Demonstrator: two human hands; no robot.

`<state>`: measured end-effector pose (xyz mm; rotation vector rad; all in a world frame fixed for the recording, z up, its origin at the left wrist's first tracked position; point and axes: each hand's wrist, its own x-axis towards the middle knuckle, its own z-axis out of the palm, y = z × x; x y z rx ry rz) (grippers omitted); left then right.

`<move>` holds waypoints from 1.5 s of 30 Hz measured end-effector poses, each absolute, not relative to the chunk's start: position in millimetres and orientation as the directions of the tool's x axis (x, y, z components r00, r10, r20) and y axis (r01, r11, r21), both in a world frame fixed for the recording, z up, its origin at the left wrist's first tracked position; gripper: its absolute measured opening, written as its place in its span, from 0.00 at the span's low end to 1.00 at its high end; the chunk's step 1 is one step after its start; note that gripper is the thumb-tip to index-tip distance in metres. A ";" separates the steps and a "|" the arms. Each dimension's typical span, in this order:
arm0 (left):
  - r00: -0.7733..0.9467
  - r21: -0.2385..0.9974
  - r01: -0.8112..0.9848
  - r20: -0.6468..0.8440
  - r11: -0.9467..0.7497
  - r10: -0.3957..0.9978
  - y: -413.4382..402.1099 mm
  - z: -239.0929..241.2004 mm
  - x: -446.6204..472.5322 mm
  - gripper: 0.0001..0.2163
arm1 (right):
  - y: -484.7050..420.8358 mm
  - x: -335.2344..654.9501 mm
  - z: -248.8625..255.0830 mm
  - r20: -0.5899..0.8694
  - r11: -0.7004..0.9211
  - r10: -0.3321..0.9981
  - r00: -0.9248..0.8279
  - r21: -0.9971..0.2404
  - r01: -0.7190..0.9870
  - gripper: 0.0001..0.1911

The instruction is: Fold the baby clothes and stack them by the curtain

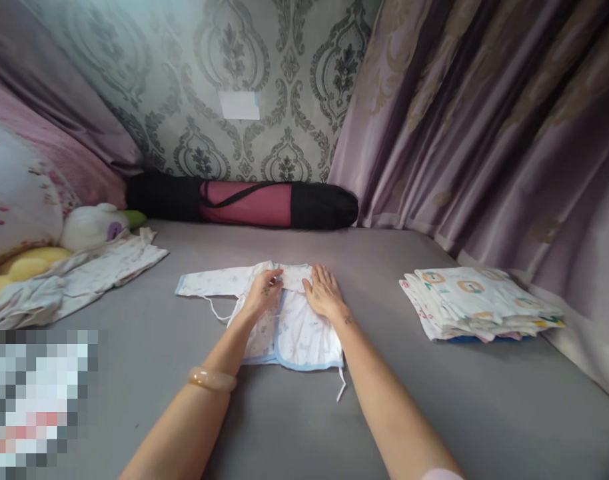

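Observation:
A white baby shirt point(304, 340) with light blue trim and a small print lies flat on the grey bed sheet, its front towards me. Its left-hand sleeve point(212, 281) stretches out to the side, while the other sleeve is folded inward across the chest. My left hand point(264, 292) curls over the upper middle of the shirt, thumb and fingers closed at the folded sleeve's end. Flat on the shirt's right shoulder, my right hand point(325, 293) presses the fold with fingers stretched out. White tie strings point(341, 385) trail from the sides.
On the right sits a stack of folded printed cloths point(479, 300). A long black and red bag point(247, 202) lies along the wall. At left are crumpled baby clothes point(99, 273), a white plush toy point(92, 225) and a floral pillow point(19, 187). Purple curtains point(484, 133) hang at right.

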<state>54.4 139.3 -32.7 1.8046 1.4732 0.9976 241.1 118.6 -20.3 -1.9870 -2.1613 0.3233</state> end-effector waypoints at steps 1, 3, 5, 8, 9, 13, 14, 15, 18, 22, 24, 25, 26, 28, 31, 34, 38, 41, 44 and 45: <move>0.114 0.796 0.565 0.187 -0.218 0.976 139.6 -33.5 53.9 0.19 | 118.5 242.1 -22.6 -0.013 0.071 0.997 -0.078 -0.265 0.962 0.35; 0.141 0.747 0.622 0.188 -0.234 0.972 140.2 -34.6 53.5 0.19 | 118.7 244.1 -25.4 -0.012 0.063 0.998 -0.067 -0.239 0.969 0.36; 0.170 0.705 0.665 0.177 -0.246 0.969 140.7 -35.5 53.8 0.19 | 118.8 245.2 -26.3 -0.008 0.057 0.998 -0.060 -0.227 0.972 0.36; 0.208 0.639 0.718 0.180 -0.275 0.961 141.0 -37.4 55.3 0.18 | 118.0 244.9 -26.5 -0.013 0.045 0.999 -0.049 -0.223 0.974 0.36; 0.215 0.606 0.742 0.190 -0.287 0.958 140.9 -38.4 56.1 0.17 | 117.7 244.6 -26.6 -0.017 0.040 0.999 -0.045 -0.221 0.974 0.36; 0.204 0.474 0.829 0.235 -0.295 0.950 138.7 -40.8 60.4 0.14 | 117.7 244.3 -26.3 -0.034 0.033 0.999 -0.042 -0.213 0.977 0.36; 0.208 0.454 0.840 0.232 -0.295 0.950 137.9 -40.0 61.1 0.14 | 118.3 244.3 -25.1 -0.043 0.031 0.998 -0.041 -0.211 0.977 0.36; 0.222 0.442 0.846 0.217 -0.298 0.951 137.0 -38.1 61.4 0.14 | 119.1 244.1 -23.1 -0.060 0.026 0.997 -0.039 -0.210 0.977 0.36; 0.270 0.437 0.845 0.149 -0.308 0.951 134.9 -26.3 57.5 0.15 | 122.2 241.4 -13.0 -0.099 0.025 0.994 -0.046 -0.207 0.978 0.36; 0.270 0.468 0.832 0.124 -0.296 0.955 131.5 -4.7 35.6 0.16 | 124.3 232.5 -3.9 0.013 0.132 0.991 -0.132 -0.195 0.972 0.31; 0.222 0.483 0.839 0.119 -0.252 0.968 129.0 1.8 18.4 0.17 | 124.0 228.5 -6.7 0.023 0.150 0.989 -0.149 -0.181 0.972 0.30; 0.178 0.485 0.849 0.114 -0.211 0.977 127.7 3.0 9.2 0.17 | 123.7 227.3 -9.7 0.010 0.147 0.989 -0.148 -0.175 0.974 0.30; 0.121 0.482 0.862 0.105 -0.157 0.987 126.7 3.0 0.0 0.17 | 123.6 226.8 -13.1 -0.005 0.143 0.989 -0.146 -0.171 0.975 0.30; 0.000 0.472 0.881 0.092 -0.044 0.996 125.8 0.2 -16.9 0.19 | 123.8 227.1 -19.7 -0.024 0.143 0.988 -0.149 -0.170 0.975 0.31; -0.121 0.457 0.887 0.094 0.065 0.988 126.7 -5.6 -37.7 0.19 | 125.5 229.8 -24.1 -0.034 0.148 0.987 -0.156 -0.176 0.973 0.31; -0.190 0.453 0.885 0.129 0.113 0.973 126.7 -7.4 -54.7 0.20 | 127.9 231.7 -19.4 -0.071 0.134 0.986 -0.149 -0.184 0.974 0.31; -0.361 0.458 0.852 0.164 0.254 0.918 120.7 -4.7 -74.7 0.21 | 128.0 222.5 -5.2 -0.089 0.128 0.985 -0.148 -0.202 0.971 0.32; -0.499 0.479 0.792 0.154 0.378 0.853 115.3 -3.5 -86.1 0.22 | 123.5 203.6 -1.3 -0.002 0.244 0.968 -0.251 -0.224 0.944 0.32; -0.567 0.485 0.751 0.123 0.448 0.815 112.9 -4.1 -93.1 0.23 | 117.9 185.5 -8.2 -0.034 0.302 0.946 -0.322 -0.264 0.916 0.33; -0.574 0.479 0.746 0.113 0.462 0.811 112.8 -4.5 -94.4 0.23 | 116.6 181.9 -11.5 -0.051 0.299 0.945 -0.324 -0.269 0.916 0.34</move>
